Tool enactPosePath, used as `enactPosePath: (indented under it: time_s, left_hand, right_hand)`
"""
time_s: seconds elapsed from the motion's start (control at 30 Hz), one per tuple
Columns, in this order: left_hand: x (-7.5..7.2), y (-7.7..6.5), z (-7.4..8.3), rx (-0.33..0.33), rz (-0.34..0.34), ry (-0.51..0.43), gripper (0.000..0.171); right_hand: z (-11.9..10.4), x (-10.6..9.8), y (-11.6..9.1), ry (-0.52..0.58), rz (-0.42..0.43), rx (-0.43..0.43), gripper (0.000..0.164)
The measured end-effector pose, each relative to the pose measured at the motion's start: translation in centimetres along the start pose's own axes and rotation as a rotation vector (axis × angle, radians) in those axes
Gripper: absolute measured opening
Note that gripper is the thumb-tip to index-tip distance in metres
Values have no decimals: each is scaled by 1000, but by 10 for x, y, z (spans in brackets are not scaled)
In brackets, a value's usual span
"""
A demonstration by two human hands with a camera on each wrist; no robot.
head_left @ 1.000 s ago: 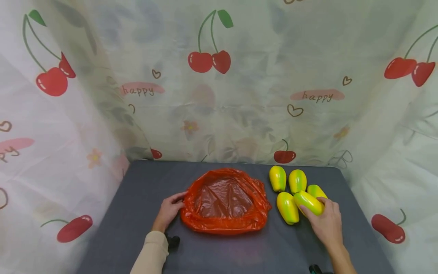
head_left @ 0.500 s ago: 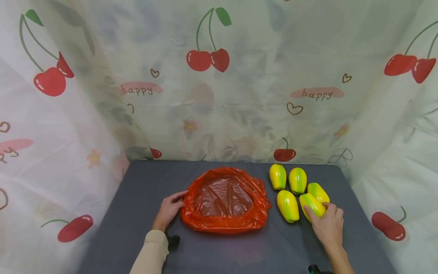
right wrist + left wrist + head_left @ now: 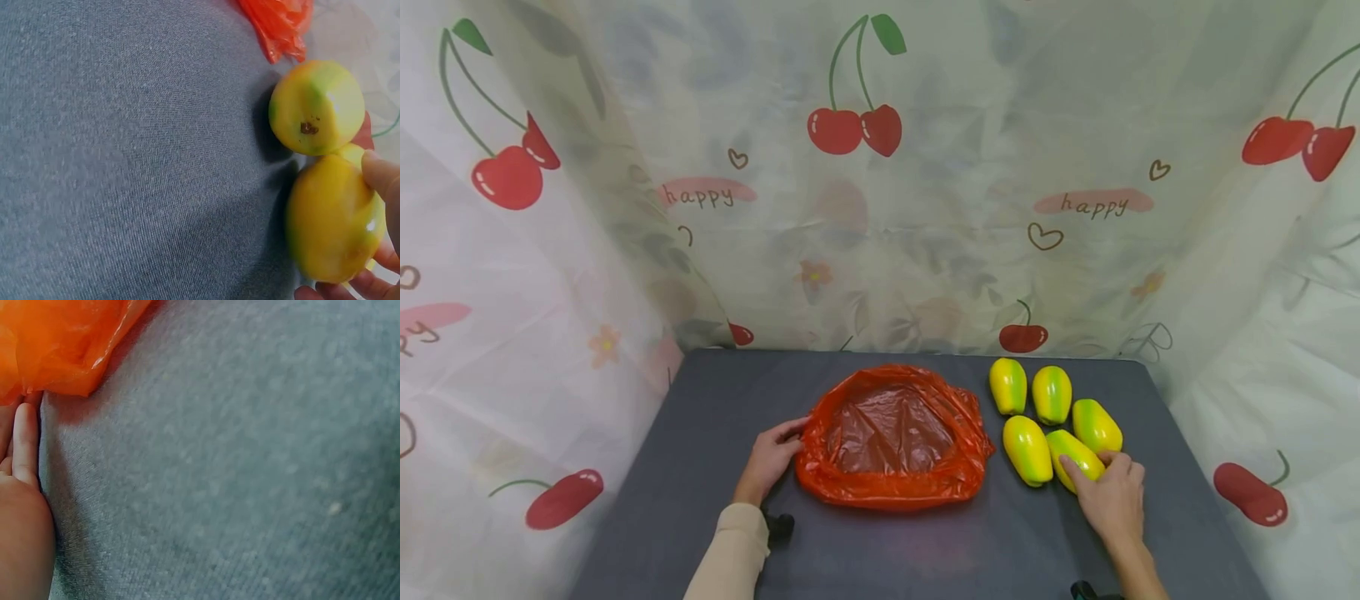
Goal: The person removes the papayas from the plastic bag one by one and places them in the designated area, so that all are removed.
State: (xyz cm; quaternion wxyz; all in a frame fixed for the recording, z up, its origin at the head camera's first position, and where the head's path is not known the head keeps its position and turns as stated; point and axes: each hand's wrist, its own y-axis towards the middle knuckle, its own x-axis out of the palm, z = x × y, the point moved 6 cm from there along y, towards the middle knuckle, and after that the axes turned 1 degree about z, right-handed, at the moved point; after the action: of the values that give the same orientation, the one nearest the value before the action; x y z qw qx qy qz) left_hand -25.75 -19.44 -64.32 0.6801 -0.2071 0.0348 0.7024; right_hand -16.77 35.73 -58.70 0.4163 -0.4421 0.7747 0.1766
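Observation:
An orange-red plastic bag [image 3: 891, 492] lies with its mouth spread wide at the middle of the table. My left hand [image 3: 769, 458] holds its left edge; in the left wrist view the fingertips are partly hidden by the bag [image 3: 56, 344]. My right hand [image 3: 1112, 496] grips a yellow-green papaya [image 3: 1075, 458], thumb on one side and fingers on the other. Close beside that fruit lies another papaya [image 3: 1027, 450], also seen as a neighbouring papaya [image 3: 319, 106] in the right wrist view. A further papaya [image 3: 1097, 425] sits just behind the held one.
Two more papayas, a left one [image 3: 1008, 386] and a right one [image 3: 1052, 394], lie near the back of the dark grey table [image 3: 737, 392]. A cherry-printed curtain [image 3: 880, 250] encloses the back and sides.
The gripped papaya first moved right, off the front-left papaya, then slid back left beside it on the table. My left hand and the bag have stayed in place.

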Motion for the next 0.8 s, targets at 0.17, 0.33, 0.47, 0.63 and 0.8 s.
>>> enactPosePath:
  time_s: [0.17,0.33,0.47,0.63,0.8]
  left_hand:
    - [2,1,-1,-3,4,-3,45]
    - [1,0,-3,-29,6,-27,44]
    - [1,-1,-2,-57,6,-77,42]
    - [-1,0,3,-59,35,-128,42]
    - [-3,1,12,-43,67,-89,40]
  right_hand:
    - [0,2,-3,0,8,1,86]
    - [1,4,-4,1,-5,5,88]
    - [-2,-1,-5,1,3,-28,86]
    - [-15,-12,-5,-3,58,-111,79]
    - [-33,-20,-8,3,115,-188,73]
